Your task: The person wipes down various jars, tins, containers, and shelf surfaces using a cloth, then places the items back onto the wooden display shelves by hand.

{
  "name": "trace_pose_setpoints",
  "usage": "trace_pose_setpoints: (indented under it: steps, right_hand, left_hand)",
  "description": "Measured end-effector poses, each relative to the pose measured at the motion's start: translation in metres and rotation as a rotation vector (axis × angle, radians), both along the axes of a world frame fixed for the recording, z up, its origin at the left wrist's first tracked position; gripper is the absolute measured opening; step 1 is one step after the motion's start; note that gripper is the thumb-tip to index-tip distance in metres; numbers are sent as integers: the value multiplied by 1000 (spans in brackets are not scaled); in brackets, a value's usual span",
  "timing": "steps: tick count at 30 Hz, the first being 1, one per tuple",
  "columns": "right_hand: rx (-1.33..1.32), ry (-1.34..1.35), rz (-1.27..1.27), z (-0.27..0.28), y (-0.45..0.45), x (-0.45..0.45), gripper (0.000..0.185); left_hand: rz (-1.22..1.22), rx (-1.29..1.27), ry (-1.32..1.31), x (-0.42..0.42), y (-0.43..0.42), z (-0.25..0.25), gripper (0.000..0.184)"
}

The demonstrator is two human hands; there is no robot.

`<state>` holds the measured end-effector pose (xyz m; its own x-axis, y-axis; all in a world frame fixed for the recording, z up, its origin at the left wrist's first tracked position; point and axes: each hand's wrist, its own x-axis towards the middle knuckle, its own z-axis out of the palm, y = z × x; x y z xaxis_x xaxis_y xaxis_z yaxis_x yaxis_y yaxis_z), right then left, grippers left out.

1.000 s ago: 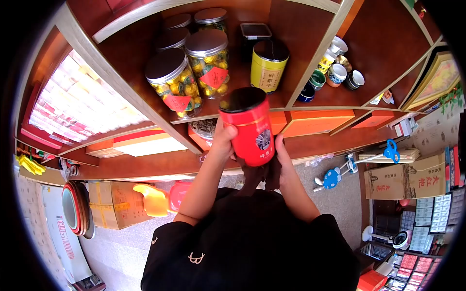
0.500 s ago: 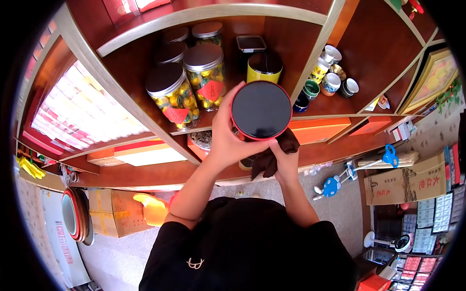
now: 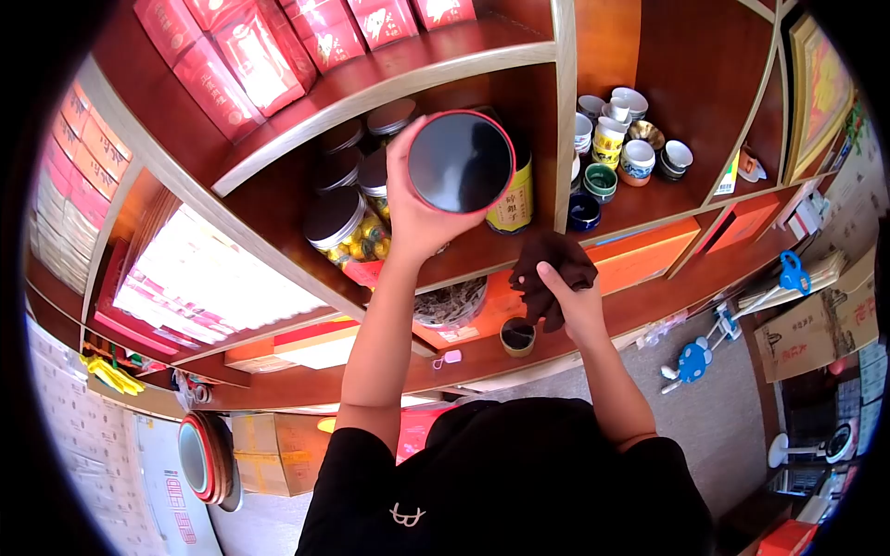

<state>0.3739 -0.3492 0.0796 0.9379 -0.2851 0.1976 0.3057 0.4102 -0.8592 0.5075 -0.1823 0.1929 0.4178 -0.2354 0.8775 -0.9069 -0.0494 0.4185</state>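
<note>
My left hand [image 3: 417, 218] is wrapped round a canister with a glossy black lid and red rim [image 3: 461, 162], raised in front of the middle shelf. Its lid faces me, and its side is mostly hidden. A dark brown cloth [image 3: 547, 269] is bunched in my right hand [image 3: 577, 301], lower and to the right, apart from the canister. Behind the canister stands a yellow tin with a label [image 3: 513, 206]. Beside my left hand are several clear jars of yellow-wrapped pieces [image 3: 357, 243] with silver lids, partly covered by the hand.
Several small cups [image 3: 637, 159] are stacked in the compartment to the right. Below sit a clear tub of dark dried leaves [image 3: 451, 304] and a small cup [image 3: 517, 337]. Red boxes [image 3: 320, 32] fill the upper shelf. A cardboard carton [image 3: 273, 454] stands on the floor.
My left hand has lifted the canister up and slightly left. My right hand with the cloth has moved away from it, to the right. The view has shifted, showing more of the upper shelf.
</note>
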Motion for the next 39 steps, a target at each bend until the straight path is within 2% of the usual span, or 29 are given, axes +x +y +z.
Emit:
trace_pose_setpoints:
  steps: [3,6,11,13,14,17,19,21,26,28,31,34,35,37,39]
  right_hand:
    - [-5,28,-11,-9,-2,0,40]
    - [-1,50,-29,-16,-5,1,41]
    - [5,55,-60,-27,-7,1,42]
    - [3,69,-58,-35,-10,2,43]
    - [-20,70,-77,-41,-11,3,43]
    - [-55,97,-101,-54,-13,3,42]
    - [34,129,-46,-47,-10,-1,41]
    - [20,150,-29,-51,-11,-2,41]
    - [-58,121,-86,-56,-15,-4,40]
    - [-40,164,-71,-57,-19,-8,40]
    - [-59,202,-72,-68,-24,-9,42]
    - [-84,220,-67,-71,-28,-12,44]
    - [-69,249,-46,-71,-28,-13,45]
    - [-84,225,-61,-72,-27,-13,45]
    - [-100,201,-77,-73,-26,-14,45]
  left_hand:
    - [140,9,-30,16,-2,-2,103]
    - [150,-27,-27,36,-7,2,98]
    - [330,200,-144,51,-11,20,96]
    - [355,268,-77,45,-16,28,90]
    - [440,232,-102,46,-19,37,90]
    - [412,195,-132,61,-27,39,84]
    - [420,206,-147,70,-31,40,85]
    - [406,206,-37,81,-35,40,90]
    - [520,223,13,120,-45,26,96]
    - [577,252,198,130,-52,22,100]
    - [560,190,336,148,-64,21,103]
    - [651,205,358,167,-71,21,100]
    - [651,201,357,182,-74,21,100]
    - [-20,-149,648,224,-77,10,94]
    - [55,-113,584,238,-79,-2,93]
